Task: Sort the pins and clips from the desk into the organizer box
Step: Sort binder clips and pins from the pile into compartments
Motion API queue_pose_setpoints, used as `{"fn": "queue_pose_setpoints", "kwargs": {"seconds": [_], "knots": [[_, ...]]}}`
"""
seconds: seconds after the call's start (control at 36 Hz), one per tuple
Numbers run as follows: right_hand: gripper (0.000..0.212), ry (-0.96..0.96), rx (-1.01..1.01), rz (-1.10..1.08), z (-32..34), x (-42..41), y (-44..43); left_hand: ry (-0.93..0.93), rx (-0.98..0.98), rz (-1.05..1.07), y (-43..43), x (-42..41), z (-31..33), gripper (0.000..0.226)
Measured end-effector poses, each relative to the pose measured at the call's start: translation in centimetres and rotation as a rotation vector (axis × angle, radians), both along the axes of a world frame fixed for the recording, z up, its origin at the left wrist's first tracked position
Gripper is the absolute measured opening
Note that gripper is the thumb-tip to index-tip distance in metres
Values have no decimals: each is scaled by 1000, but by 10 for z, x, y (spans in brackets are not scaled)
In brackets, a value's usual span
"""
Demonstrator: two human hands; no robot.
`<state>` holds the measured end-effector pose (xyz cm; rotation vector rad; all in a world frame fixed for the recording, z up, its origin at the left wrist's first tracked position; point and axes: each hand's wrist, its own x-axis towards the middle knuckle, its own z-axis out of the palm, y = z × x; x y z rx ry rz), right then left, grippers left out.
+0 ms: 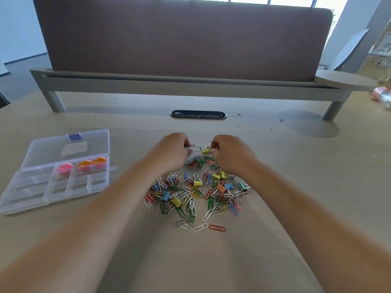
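**Light, Springy and Quick to Snag: Both Hands at the Clip Heap**

We see the heap of paper clips (pixel 191 195) on the desk (pixel 317 155), to the right of the organizer box (pixel 48 199) and apart from it, with binder clips (pixel 197 182) mixed through. Our left hand (pixel 169 152) is curled at the heap's far edge, right of the box's open lid (pixel 42 149), and pinches a silvery clip (pixel 191 145). Our right hand (pixel 231 154), farther right of the box, is also curled and nips a second silvery clip (pixel 211 142).

We judge the paper clips to be light, stiff wire, slick and apt to hook into each other. We would take one by a looped end and lift slowly so its neighbours drop away. The binder clips look heavier and sprung, so the painted body or the folded wire handles give the surer hold.

In the box's back row sit a round pink piece (pixel 66 168) and two orange pieces (pixel 92 163). A stray clip (pixel 113 168) lies just beside the box's right wall.

We can read no writing. The lid carries a pale label (pixel 74 148) that looks blank, by a blue latch (pixel 74 136), and we see no brand.
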<state>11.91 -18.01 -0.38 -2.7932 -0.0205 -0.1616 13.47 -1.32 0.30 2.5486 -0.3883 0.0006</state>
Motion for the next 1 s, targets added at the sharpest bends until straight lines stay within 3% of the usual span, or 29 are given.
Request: {"fn": "queue_pose_setpoints", "kwargs": {"seconds": [0.25,0.47,0.72,0.89,1.0], "knots": [[15,-1,2,37,5,-10,5,-23,-14,27,11,-7,9,7],[20,5,-14,22,17,-36,6,-77,0,7,39,-32,33,21],[27,84,65,118,23,-72,24,-34,-32,61,60,-68,45,20],[9,98,53,245,17,-90,46,-66,-13,79,71,-84,45,21],[24,111,44,317,16,-98,63,-81,10,99,80,-91,45,21]]}}
